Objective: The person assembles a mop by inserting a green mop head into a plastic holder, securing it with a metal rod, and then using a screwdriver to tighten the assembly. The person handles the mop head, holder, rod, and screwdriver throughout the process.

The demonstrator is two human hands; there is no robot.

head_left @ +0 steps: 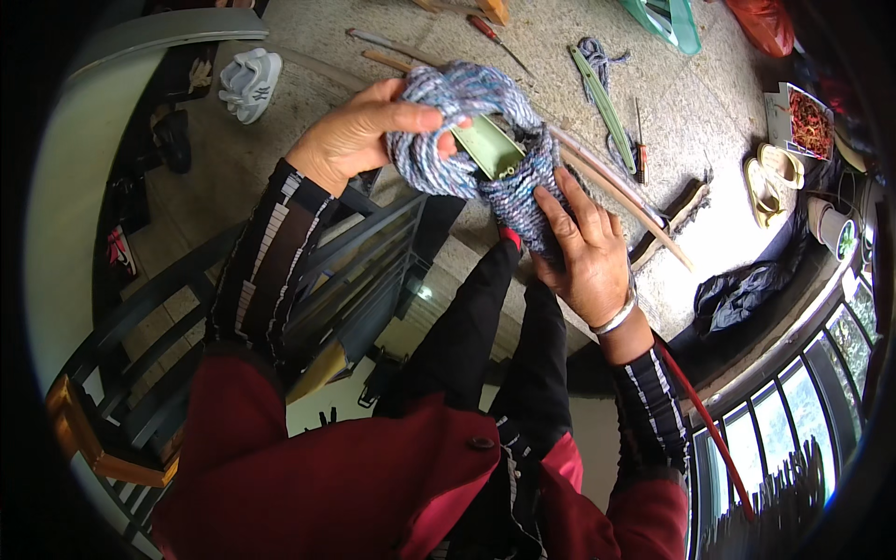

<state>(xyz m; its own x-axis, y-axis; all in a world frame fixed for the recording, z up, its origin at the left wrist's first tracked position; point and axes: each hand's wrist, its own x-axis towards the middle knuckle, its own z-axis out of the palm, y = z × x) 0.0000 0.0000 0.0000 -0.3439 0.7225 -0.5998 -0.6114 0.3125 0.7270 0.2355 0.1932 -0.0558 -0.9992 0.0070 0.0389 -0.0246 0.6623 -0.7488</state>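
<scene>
A thick ring of blue-grey yarn [467, 86] is held up in front of me, joined to or lying against a knitted piece [523, 207] of similar yarn. Inside the ring's opening shows a pale green, flat, stiff piece [491, 147]. My left hand [355, 133] is closed around the ring's left side, thumb on top and fingertips inside the opening. My right hand [590, 259], with a bracelet at the wrist, grips the knitted piece from the right. Its fingers press on the upper surface; the thumb is partly hidden.
On the concrete floor lie wooden sticks [644, 217], a red-handled screwdriver [484, 30], another screwdriver [641, 161] and a green strip [607, 107] beside loose yarn [594, 49]. White shoes [248, 86] stand left; sandals [763, 191], a white box [778, 119] and a black bag [742, 291] lie right.
</scene>
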